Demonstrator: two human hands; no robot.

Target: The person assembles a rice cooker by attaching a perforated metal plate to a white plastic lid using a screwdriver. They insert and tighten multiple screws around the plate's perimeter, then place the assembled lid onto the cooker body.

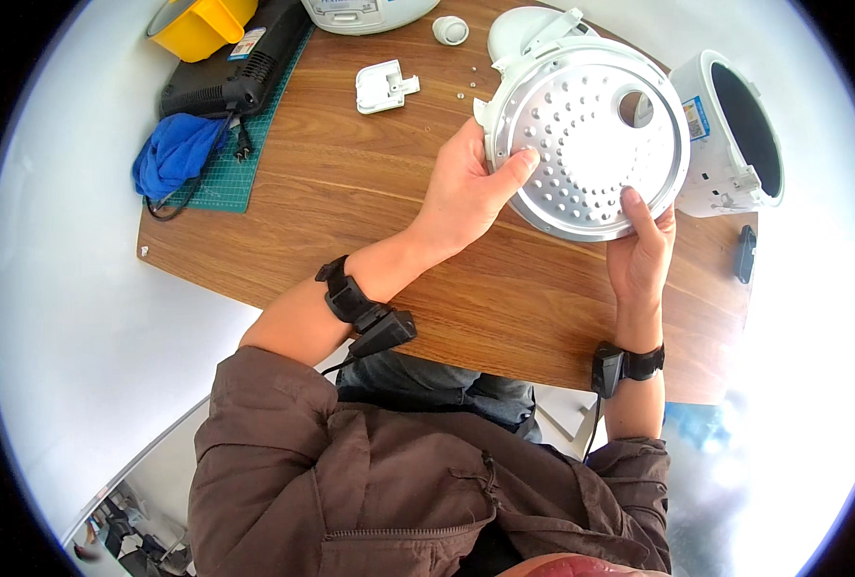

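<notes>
Between my hands is a round rice cooker lid [593, 144], its dimpled silver inner face turned up toward me and a round hole near its upper right. My left hand [468, 188] grips the left rim, thumb pressed on the metal. At the lower right rim, my right hand [642, 248] holds it with the thumb on the face. The fingers of both hands are partly hidden under the lid. Just right of it, the white rice cooker body [725, 144] lies tipped, its dark inside showing. Behind the lid sits a white plastic part [528, 34], partly covered.
On the wooden table [350, 192] lie a small white bracket [384, 87], a white cap [450, 31] and several tiny screws [461, 95]. At the left are a green cutting mat [240, 178], a blue cloth [177, 154], a black case [225, 72] and a yellow container [201, 27]. A small black object [745, 254] sits by the right edge.
</notes>
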